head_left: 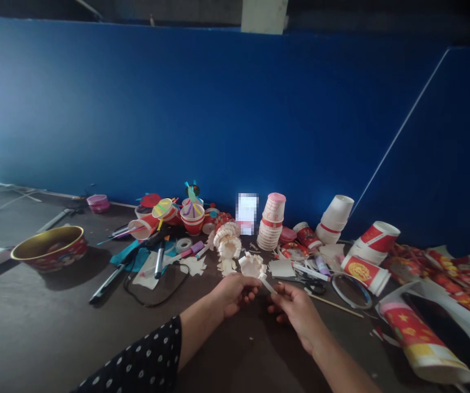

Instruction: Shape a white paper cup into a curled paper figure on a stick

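A white paper piece with curled, folded edges [252, 265] is just above my hands, near the middle of the table. My left hand [235, 295] pinches its lower edge between thumb and forefinger, the other fingers bent. A narrow white paper strip [268, 285] runs down from that piece to my right hand [294, 308], whose thumb and fingertips close on its end. Right behind stands a larger curled white paper figure [228, 245]. Scissors [314, 285] with dark handles lie to the right of my right hand.
Stacked paper cups [270, 224] stand beside a small bright screen [247, 213]. Decorated cups [192, 217], a black marker [160, 259] and a red-gold bowl [50, 248] are leftward. A tape ring [351, 292], wooden stick [335, 303] and red-yellow cup [423, 338] lie rightward. A blue partition [177, 109] borders the back.
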Demonstrator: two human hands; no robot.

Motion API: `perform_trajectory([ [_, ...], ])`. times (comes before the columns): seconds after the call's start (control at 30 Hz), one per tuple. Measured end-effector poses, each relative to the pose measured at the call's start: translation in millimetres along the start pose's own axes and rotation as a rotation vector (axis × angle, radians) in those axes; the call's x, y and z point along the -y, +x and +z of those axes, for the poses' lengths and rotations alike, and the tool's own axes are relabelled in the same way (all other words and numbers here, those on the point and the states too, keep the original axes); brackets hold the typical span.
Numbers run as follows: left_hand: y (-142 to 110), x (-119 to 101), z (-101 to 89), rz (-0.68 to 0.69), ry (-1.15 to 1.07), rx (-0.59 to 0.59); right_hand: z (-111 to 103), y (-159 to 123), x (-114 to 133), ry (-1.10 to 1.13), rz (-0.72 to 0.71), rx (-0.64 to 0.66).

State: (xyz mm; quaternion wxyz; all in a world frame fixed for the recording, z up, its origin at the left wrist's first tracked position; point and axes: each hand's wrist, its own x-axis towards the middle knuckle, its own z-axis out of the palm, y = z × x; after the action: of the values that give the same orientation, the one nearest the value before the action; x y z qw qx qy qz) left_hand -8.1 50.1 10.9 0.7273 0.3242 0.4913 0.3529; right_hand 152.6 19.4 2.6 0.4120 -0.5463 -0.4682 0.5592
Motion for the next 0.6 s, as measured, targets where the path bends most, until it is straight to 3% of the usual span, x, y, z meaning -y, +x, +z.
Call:
perform_trajectory([
  [0.6,2.8,0.8,-1.0,-0.013,-0.031,-0.003,0.9,-2.6,4.3,0.030,0.085,-0.026],
])
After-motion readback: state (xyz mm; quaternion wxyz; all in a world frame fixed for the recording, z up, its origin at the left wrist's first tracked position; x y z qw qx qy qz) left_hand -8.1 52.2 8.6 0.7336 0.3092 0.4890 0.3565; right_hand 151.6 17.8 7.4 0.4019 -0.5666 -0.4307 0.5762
